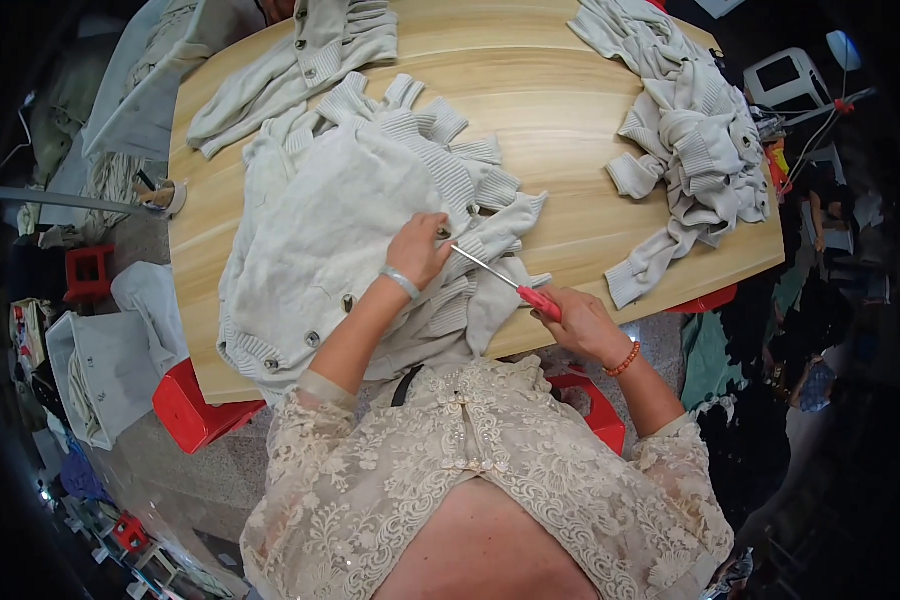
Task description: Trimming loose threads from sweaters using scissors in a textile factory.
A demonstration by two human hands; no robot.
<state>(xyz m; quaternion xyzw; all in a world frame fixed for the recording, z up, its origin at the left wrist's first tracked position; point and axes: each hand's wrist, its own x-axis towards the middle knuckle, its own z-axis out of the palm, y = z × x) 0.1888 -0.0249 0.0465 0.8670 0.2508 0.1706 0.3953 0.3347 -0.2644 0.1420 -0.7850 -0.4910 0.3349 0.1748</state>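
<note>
A cream knitted cardigan (340, 210) with dark buttons lies spread on a stack of similar ones in front of me. My left hand (420, 252) pinches its ribbed button edge beside a dark button (444, 232). In my right hand (582, 325) is a red-handled tool (540, 303) with a long, thin metal shaft, like a screwdriver. The shaft slants up and left, and its tip is close to the left fingers at that button. Whether the tip touches the knit cannot be told. More buttons run down the near edge of the cardigan.
Another cardigan (305, 70) lies at the far left of the wooden table (540, 110), and a pile of them (695, 140) at the right. White bins (110, 370) and a red stool (198, 408) stand on the left. A lamp (843, 50) is at the far right.
</note>
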